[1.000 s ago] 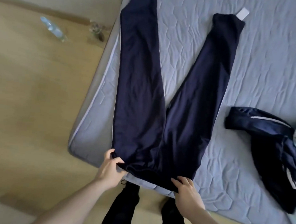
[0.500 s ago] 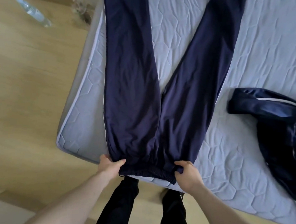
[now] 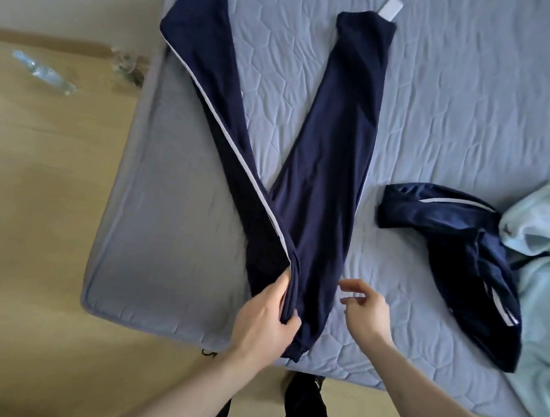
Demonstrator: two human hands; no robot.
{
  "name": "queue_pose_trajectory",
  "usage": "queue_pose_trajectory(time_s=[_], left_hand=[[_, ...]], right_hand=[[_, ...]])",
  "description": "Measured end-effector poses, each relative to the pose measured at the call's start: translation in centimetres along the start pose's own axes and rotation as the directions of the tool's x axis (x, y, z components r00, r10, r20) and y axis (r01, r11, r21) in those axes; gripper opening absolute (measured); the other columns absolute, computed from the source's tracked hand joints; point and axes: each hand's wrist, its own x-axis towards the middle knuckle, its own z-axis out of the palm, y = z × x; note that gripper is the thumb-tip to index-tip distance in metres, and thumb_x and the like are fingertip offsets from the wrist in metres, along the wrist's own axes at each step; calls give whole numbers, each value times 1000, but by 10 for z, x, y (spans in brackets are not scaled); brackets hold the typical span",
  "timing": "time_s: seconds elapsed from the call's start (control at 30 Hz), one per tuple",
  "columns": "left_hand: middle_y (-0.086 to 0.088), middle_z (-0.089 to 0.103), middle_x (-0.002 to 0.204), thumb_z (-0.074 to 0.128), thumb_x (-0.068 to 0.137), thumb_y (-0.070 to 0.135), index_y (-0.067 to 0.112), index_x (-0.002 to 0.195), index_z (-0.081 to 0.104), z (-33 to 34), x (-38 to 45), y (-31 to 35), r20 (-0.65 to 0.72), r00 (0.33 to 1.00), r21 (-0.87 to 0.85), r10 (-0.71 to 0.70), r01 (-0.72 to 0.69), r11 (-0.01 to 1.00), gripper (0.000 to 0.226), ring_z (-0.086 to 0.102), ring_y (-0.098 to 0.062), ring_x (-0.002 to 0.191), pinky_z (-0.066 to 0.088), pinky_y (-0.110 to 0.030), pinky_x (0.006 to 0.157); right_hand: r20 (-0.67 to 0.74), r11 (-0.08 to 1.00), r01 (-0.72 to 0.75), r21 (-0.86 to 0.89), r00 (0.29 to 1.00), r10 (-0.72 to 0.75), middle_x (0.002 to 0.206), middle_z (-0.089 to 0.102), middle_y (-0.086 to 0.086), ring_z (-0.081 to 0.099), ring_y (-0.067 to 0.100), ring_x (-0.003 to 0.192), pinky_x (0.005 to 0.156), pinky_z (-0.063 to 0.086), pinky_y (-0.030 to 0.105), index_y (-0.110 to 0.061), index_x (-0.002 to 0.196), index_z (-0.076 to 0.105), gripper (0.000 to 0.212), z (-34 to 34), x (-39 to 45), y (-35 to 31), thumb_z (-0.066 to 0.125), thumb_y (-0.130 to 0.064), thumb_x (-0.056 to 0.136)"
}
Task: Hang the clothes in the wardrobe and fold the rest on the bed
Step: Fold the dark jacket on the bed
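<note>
Head view looks down on a grey-blue quilted mattress (image 3: 434, 105) that fills the centre and right of the frame, its stitched surface puckered into irregular cells, its rounded corner at lower left over a pale wooden floor (image 3: 42, 194). Navy track trousers (image 3: 327, 166) lie on it in a V, smooth matte cloth with a thin white side stripe, legs reaching to the upper centre, elastic waistband at the mattress's near edge. Crumpled light-blue fabric (image 3: 541, 257) bunches at the right edge. Just beside it lies a shinier navy jacket (image 3: 470, 252) with white stripes, rumpled. A clear plastic bottle (image 3: 43, 73) lies on the floor at upper left. Left hand (image 3: 263, 323) grips a folded ridge of the trousers near the waist, fingers curled round the cloth. Right hand (image 3: 365, 310) hovers just right of the trousers, fingers loosely bent, holding nothing.
</note>
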Motion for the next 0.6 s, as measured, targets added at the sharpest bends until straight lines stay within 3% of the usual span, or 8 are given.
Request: queue_pose_trajectory(time_s=[0.1, 0.2, 0.3, 0.4, 0.43, 0.47, 0.53, 0.6], left_hand=[[7, 64, 126, 55, 89, 39, 41, 159, 19, 30, 16, 19, 165, 985, 179, 43, -73, 981, 79, 64, -23, 108, 54, -37, 83], [-2, 63, 124, 55, 92, 33, 32, 162, 18, 57, 26, 24, 379, 925, 343, 13, -154, 927, 79, 65, -32, 107, 53, -42, 84], [-10, 62, 125, 59, 89, 37, 27, 159, 21, 69, 33, 15, 609, 790, 392, -68, -225, 892, 79, 63, -40, 109, 51, -44, 87], [-10, 70, 112, 53, 84, 44, 27, 126, 56, 65, 44, 4, 775, 629, 344, -58, -344, 874, 46, 66, -40, 103, 50, -40, 81], [-4, 73, 108, 50, 83, 44, 29, 117, 63, 61, 49, -2, 769, 638, 316, -33, -334, 888, 40, 67, -35, 101, 50, -37, 81], [2, 75, 105, 51, 82, 44, 32, 116, 67, 55, 57, -7, 723, 690, 294, -10, -295, 909, 39, 69, -27, 100, 51, -33, 82], [11, 74, 96, 54, 80, 42, 37, 114, 68, 36, 77, -17, 533, 846, 237, -5, -144, 961, 37, 68, -14, 90, 51, -26, 78], [12, 69, 84, 60, 80, 33, 34, 101, 72, 13, 107, -31, 306, 951, 132, -46, 5, 991, 24, 64, -8, 76, 53, -29, 75]], right_hand=[[-59, 1000, -22, 15, 998, 23, 95, 73, -5, 71, 3, 74, 46, 46, 19, -35, 96, 73, 54, -19, 5, 2, 39, 7, 86], [-79, 999, -51, 13, 996, 52, 98, 73, -7, 72, 9, 73, 45, 46, 21, -34, 95, 72, 54, -28, 13, 13, 39, 7, 83], [-45, 997, -82, -12, 996, 82, 107, 71, -6, 73, 14, 70, 41, 44, 21, -32, 101, 70, 50, -24, 20, 21, 41, 5, 85], [15, 996, -74, -43, 997, 75, 115, 68, -6, 64, 5, 55, 43, 45, 18, -27, 112, 67, 40, -13, 28, 21, 46, 0, 91], [36, 997, -61, -53, 997, 63, 117, 67, -6, 66, 7, 61, 48, 48, 19, -26, 117, 66, 38, -8, 30, 17, 48, -3, 92], [51, 997, -40, -61, 998, 44, 119, 67, -7, 68, 11, 70, 56, 53, 22, -26, 121, 65, 36, -3, 33, 11, 51, -6, 94], [58, 998, 11, -64, 998, -8, 119, 68, -7, 67, 10, 87, 74, 55, 25, -25, 127, 63, 34, 7, 43, -4, 58, -14, 95], [56, 996, 59, -63, 997, -56, 122, 65, -9, 65, 7, 93, 83, 53, 27, -25, 135, 59, 40, 18, 57, -25, 65, -24, 96]])
